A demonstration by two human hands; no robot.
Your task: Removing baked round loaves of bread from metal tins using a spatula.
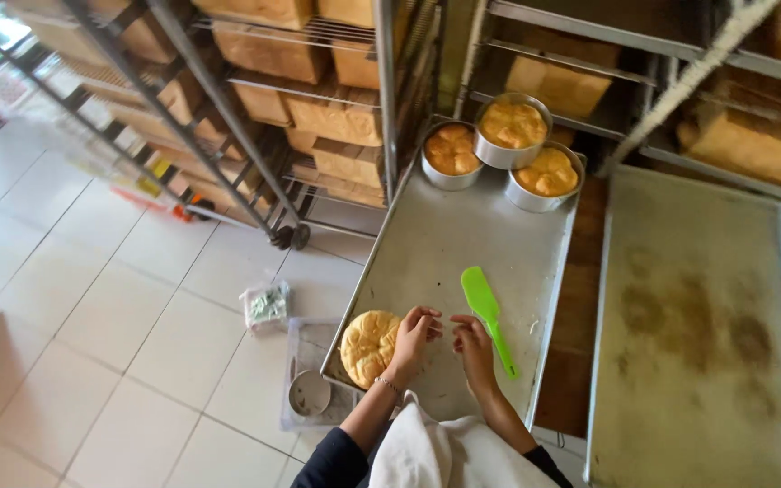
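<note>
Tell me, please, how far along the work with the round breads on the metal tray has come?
Done: one round bread lies out of its tin at the near end of the metal tray. In hand: the left hand rests against that bread, and the right hand is beside the green spatula, with nothing in its grip. Left: three round tins at the far end, each holding its bread.

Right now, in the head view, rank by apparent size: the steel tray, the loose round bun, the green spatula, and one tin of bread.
1. steel tray, by far the largest.
2. loose round bun, beside the left hand.
3. tin of bread and green spatula: unsure; the tins sit farther away, and the spatula is long but thin.
</note>
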